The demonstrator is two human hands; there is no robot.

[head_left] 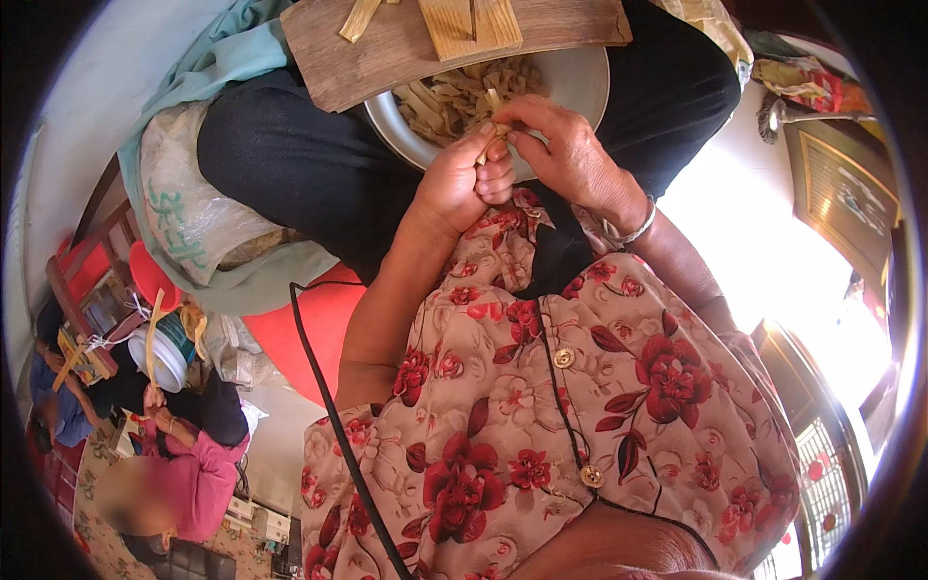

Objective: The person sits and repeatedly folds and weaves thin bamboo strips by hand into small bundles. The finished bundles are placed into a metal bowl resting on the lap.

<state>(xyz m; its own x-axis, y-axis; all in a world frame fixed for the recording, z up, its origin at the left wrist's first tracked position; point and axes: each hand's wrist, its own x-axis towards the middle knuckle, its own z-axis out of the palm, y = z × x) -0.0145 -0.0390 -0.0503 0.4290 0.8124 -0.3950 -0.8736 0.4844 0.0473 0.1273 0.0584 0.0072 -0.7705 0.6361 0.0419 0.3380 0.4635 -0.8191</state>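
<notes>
Close in front of my body, my left hand (462,181) is closed in a loose fist, thumb up, around a small pale strip (482,158). My right hand (568,150) meets it from the right, its thumb and index finger pinching at the same strip. Most of the strip is hidden by my fingers, so its full shape cannot be made out. Just beyond both hands sits a metal basin (597,92) holding many short, flat, tan strips (440,108). A curved wooden board (343,68) lies over the basin's far side.
On the board rests a lighter wood block (459,27) with a thin upright metal piece (473,19). A loose strip (360,19) lies beside it. A black cable (324,372) runs past my left arm. At lower left, a person in pink (208,474) handles a long strip near a white bucket (164,353).
</notes>
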